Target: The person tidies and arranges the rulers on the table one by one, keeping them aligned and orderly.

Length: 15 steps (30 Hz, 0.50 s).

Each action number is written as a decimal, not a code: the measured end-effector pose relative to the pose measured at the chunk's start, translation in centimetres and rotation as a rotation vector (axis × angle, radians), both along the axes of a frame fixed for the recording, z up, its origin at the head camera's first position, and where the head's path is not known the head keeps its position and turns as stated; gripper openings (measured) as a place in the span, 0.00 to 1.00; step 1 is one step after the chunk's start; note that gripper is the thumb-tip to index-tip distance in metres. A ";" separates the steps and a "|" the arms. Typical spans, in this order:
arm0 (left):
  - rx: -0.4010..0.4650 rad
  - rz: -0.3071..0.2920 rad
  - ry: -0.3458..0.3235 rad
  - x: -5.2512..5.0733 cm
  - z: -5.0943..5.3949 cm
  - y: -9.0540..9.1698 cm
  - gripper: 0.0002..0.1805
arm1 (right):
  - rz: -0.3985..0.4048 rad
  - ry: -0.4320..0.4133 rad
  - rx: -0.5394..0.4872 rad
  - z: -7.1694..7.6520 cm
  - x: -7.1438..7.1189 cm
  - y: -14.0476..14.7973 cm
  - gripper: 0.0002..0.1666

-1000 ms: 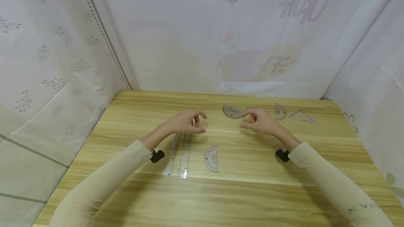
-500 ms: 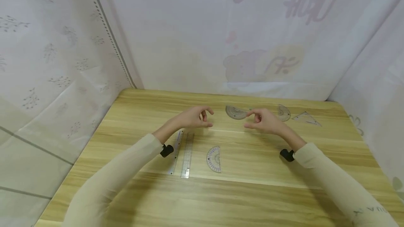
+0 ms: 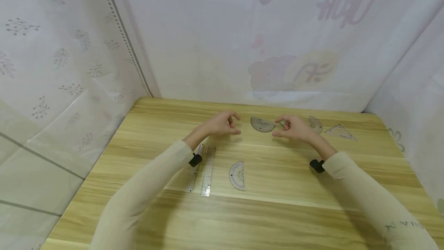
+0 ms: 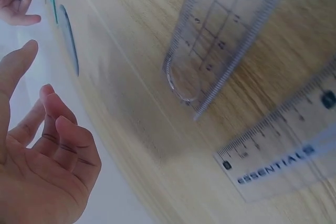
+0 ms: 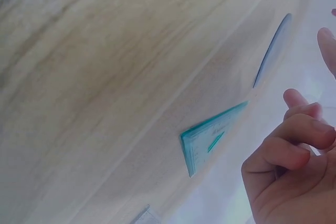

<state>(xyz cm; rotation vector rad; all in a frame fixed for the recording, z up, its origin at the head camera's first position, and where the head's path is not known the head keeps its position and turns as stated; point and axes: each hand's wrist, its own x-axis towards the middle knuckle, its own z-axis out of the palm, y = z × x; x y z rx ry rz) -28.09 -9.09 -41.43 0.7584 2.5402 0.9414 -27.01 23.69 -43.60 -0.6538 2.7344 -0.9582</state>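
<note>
Evidently, the left hand (image 3: 222,124) and right hand (image 3: 293,127) grasp nothing, fingers loosely bent above the tabletop (image 3: 277,219). A grey protractor (image 3: 262,125) appears between them, nearer the right; two rulers (image 3: 208,172) lie nearside of the left, probably spaced for separate grasping.

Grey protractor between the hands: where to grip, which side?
Likely the tapering left end of the protractor, coming from the left with the left hand: it lies flat, and the green set square and right hand crowd its right end.
</note>
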 end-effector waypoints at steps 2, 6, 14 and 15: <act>0.002 0.012 -0.001 -0.3 -0.1 0.4 0.34 | -0.012 -0.002 0.024 0.1 -0.1 0.0 0.34; 0.004 0.015 0.008 -0.9 -0.5 1.3 0.36 | -0.025 -0.015 0.043 0.1 -0.2 0.1 0.35; 0.016 -0.008 -0.019 -2.3 -1.0 2.6 0.40 | -0.023 -0.045 0.054 -0.2 -0.9 0.0 0.40; 0.026 -0.012 -0.026 -2.5 -1.0 2.8 0.40 | -0.026 -0.051 0.049 -0.2 -1.0 0.0 0.41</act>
